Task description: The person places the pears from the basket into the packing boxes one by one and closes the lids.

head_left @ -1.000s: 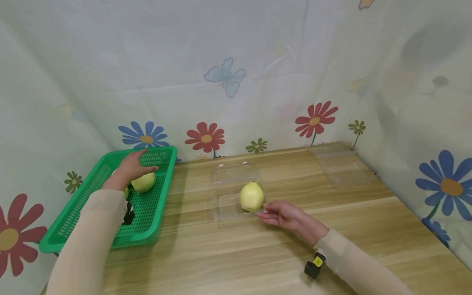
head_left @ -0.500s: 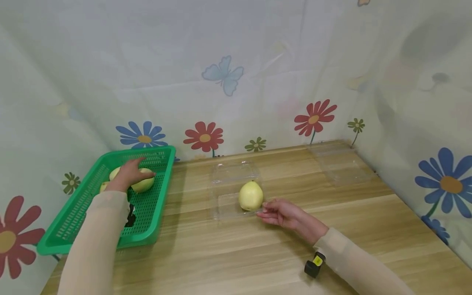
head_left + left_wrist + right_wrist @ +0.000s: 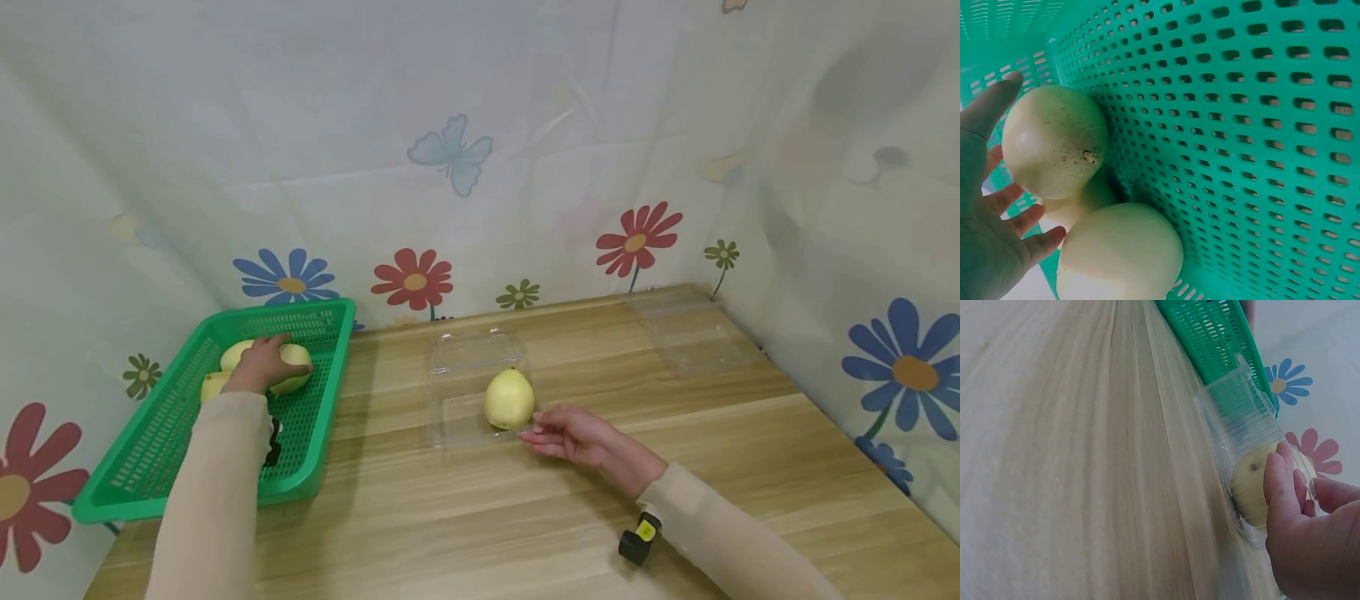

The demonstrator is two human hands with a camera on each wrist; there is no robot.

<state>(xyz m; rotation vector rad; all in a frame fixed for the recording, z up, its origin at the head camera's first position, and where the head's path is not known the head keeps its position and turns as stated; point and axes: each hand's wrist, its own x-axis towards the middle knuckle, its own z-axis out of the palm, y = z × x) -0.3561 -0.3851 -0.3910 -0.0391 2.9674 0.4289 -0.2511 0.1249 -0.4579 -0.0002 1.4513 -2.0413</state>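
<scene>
On the left of the table [image 3: 420, 517], the basket [image 3: 341, 367] holds pears, its walls rising around the left hand [image 3: 262, 367]; a second box [image 3: 701, 342] lies far right. Since a second ago the left hand has come down to the rightmost pear [image 3: 291, 385], fingers spread loosely about it. The right hand [image 3: 576, 435] again pinches the first box [image 3: 461, 417] at its near right corner, beside the boxed pear [image 3: 510, 400]. Only the left wrist view shows the rightmost pear's stem [image 3: 1089, 156].
</scene>
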